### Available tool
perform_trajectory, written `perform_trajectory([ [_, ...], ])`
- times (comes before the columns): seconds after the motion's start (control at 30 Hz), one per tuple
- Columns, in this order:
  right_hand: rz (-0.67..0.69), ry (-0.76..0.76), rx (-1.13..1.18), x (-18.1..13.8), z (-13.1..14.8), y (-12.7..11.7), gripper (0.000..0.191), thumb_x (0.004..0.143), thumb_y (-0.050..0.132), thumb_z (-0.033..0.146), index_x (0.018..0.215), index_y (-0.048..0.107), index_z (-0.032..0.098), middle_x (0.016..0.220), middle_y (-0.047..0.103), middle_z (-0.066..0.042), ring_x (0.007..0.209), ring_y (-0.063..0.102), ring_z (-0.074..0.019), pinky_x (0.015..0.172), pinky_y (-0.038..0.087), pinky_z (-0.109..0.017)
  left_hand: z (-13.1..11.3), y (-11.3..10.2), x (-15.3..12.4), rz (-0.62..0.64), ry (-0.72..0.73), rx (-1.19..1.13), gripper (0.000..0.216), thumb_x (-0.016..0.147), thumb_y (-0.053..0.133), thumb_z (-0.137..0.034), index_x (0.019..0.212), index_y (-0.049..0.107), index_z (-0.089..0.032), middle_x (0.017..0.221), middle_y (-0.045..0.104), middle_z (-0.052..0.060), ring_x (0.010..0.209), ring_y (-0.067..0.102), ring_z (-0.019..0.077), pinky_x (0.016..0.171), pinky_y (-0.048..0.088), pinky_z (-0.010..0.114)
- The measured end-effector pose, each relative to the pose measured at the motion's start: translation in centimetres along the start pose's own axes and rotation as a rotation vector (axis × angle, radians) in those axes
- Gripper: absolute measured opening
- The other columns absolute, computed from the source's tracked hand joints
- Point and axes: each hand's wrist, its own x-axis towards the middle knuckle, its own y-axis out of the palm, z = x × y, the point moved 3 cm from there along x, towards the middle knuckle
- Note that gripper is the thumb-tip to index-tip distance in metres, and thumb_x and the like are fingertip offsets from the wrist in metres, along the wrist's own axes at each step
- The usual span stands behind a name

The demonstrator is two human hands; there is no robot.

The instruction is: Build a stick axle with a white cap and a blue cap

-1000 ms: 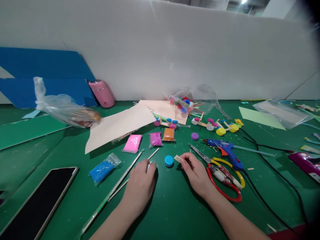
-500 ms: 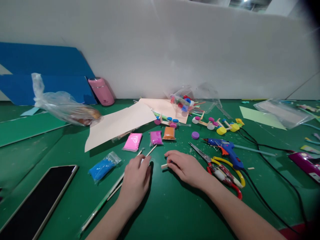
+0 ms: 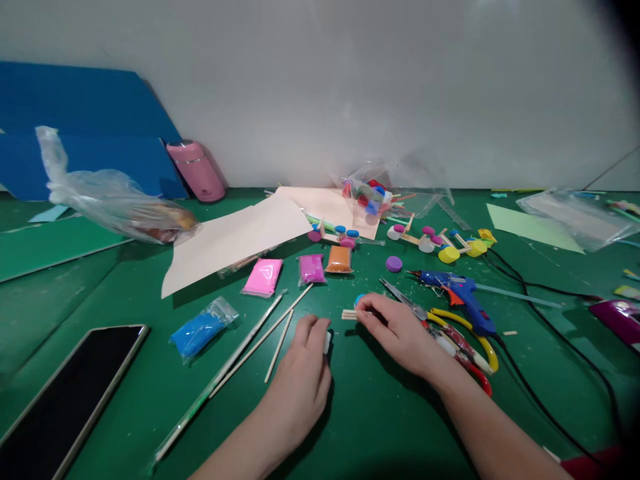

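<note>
My left hand (image 3: 303,377) is curled above the green table, its fingers closed around a small white piece (image 3: 327,342) that is mostly hidden. Just left of it lie a short wooden stick (image 3: 279,347), a longer bamboo skewer (image 3: 263,340) and a bundle of sticks in a clear sleeve (image 3: 220,380). My right hand (image 3: 395,331) is pinched at the ends of some short, pale wooden sticks (image 3: 349,315), which point left from its fingertips. A blue bottle cap (image 3: 359,301) shows partly behind those fingers; whether they touch it I cannot tell.
Scissors (image 3: 400,297), pliers (image 3: 465,353) and a blue glue gun (image 3: 460,293) with its cable lie beside my right forearm. Clay packets (image 3: 263,277), a purple cap (image 3: 394,264) and small cap-wheeled cars (image 3: 413,238) are farther back. A phone (image 3: 75,393) lies at left.
My left hand has moved right, away from the skewers, and the short stick now shows on the table. My right hand has shifted slightly right and away, with the blue cap now visible.
</note>
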Motion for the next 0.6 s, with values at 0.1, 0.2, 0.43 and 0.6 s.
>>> perform_trajectory([
  [0.1, 0.062, 0.003, 0.051, -0.4, 0.4, 0.6, 0.016, 0.087, 0.041, 0.022, 0.085, 0.056, 0.020, 0.080, 0.060, -0.001, 0.073, 0.055, -0.0150, 0.065, 0.041, -0.025, 0.5, 0.8, 0.0, 0.095, 0.030, 0.167, 0.047, 0.077, 0.034, -0.006, 0.123, 0.037, -0.015, 0.119, 0.042, 0.017, 0.101, 0.050, 0.0263, 0.082, 0.045, 0.041],
  [0.2, 0.072, 0.013, 0.045, -0.7, 0.3, 0.9, 0.016, 0.086, 0.043, 0.023, 0.090, 0.058, 0.021, 0.084, 0.062, -0.002, 0.076, 0.056, -0.0160, 0.067, 0.041, -0.026, 0.9, 0.5, 0.3, 0.131, 0.021, 0.293, 0.040, 0.081, 0.034, -0.011, 0.120, 0.043, -0.013, 0.116, 0.045, 0.018, 0.099, 0.050, 0.0293, 0.081, 0.043, 0.046],
  [0.43, 0.122, -0.040, -0.205, -1.1, 0.2, 1.9, 0.020, 0.087, 0.042, 0.022, 0.088, 0.062, 0.022, 0.079, 0.060, -0.003, 0.076, 0.052, -0.0168, 0.068, 0.039, -0.028, 0.9, -1.8, 1.6, 0.297, 0.086, 0.055, 0.030, 0.080, 0.040, -0.012, 0.108, 0.050, -0.021, 0.097, 0.053, 0.007, 0.087, 0.052, 0.0197, 0.075, 0.045, 0.032],
  [0.6, 0.089, -0.063, -0.284, -1.1, 0.2, 2.1, 0.021, 0.087, 0.044, 0.023, 0.087, 0.064, 0.023, 0.083, 0.058, -0.005, 0.080, 0.049, -0.0187, 0.067, 0.038, -0.029, 1.4, -2.0, 2.0, 0.278, 0.116, -0.015, 0.030, 0.081, 0.040, -0.012, 0.106, 0.051, -0.025, 0.099, 0.053, 0.005, 0.090, 0.052, 0.0180, 0.078, 0.044, 0.029],
])
